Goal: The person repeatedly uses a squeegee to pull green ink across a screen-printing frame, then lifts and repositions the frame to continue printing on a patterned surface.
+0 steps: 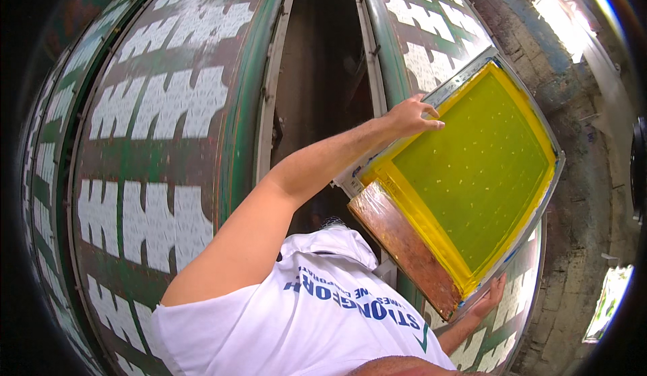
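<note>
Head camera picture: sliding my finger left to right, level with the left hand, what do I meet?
Far-left table, big table with white pieces, dark gap, left hand, framed yellow-green panel, rough grey surface.

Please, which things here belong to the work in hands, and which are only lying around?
In the work:
framed yellow-green screen, held by left hand and right hand
brown strip along its side
probably white cut pieces on the long tables

Apparently only around:
worn brickwork at right
dark object at right edge, unclear

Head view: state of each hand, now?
Left hand: closed, holding the screen by its upper-left edge.
Right hand: at the screen's lower edge; grip can't be told.
</note>
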The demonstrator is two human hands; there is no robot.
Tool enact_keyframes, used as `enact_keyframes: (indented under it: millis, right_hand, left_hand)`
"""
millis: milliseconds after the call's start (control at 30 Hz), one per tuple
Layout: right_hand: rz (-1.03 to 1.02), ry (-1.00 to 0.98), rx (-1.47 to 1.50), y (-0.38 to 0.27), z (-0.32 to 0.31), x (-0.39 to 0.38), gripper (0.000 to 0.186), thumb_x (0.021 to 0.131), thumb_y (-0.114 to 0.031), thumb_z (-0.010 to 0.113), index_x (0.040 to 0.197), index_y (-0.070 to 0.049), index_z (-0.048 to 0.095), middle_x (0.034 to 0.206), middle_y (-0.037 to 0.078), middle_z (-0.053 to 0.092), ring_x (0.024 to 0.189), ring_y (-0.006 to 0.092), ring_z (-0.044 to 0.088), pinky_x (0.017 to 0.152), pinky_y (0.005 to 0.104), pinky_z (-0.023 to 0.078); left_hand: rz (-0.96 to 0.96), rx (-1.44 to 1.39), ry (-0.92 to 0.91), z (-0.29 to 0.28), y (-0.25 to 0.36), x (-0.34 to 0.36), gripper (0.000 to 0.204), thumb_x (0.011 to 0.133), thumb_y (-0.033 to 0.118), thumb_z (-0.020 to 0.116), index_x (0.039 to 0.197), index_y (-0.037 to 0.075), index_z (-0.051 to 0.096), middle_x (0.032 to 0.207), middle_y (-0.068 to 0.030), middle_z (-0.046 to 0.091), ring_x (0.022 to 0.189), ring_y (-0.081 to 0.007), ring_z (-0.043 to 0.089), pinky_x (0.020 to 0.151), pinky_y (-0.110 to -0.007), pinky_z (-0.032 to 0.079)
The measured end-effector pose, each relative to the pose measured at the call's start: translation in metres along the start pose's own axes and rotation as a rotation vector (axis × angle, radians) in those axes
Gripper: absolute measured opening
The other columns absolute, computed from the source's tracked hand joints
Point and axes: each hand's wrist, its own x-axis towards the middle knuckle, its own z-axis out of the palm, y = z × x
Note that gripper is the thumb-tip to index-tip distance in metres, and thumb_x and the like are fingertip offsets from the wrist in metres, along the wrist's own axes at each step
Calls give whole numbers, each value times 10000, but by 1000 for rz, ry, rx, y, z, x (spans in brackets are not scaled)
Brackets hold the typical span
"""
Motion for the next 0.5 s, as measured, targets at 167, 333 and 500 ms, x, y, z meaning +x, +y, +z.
enact_keyframes:
  millis: [167,333,500]
  right_hand:
    - [37,18,52,-17,106,67,728,1002,-214,575,1614,85,320,1591,229,438,1427,327,489,1206,424,361]
    - [58,-23,71,-26,214,131,746,986,-221,588,1607,93,321,1565,227,468,1419,325,496,1205,426,362]
    - [41,-93,146,-35,337,187,778,965,-229,617,1597,123,330,1607,264,417,1450,334,470,1226,417,326]
  left_hand:
    - [-3,0,3,-85,-34,98,599,895,647,701,1274,189,775,1679,-310,301,1570,-484,270,1233,-660,263]
    - [-30,-34,-62,-157,-87,194,578,922,617,683,1275,168,772,1679,-300,311,1566,-480,284,1235,-667,249]
    - [14,-89,-45,-243,-142,287,569,895,575,743,1228,117,794,1446,-282,528,1390,-421,498,1170,-490,389]
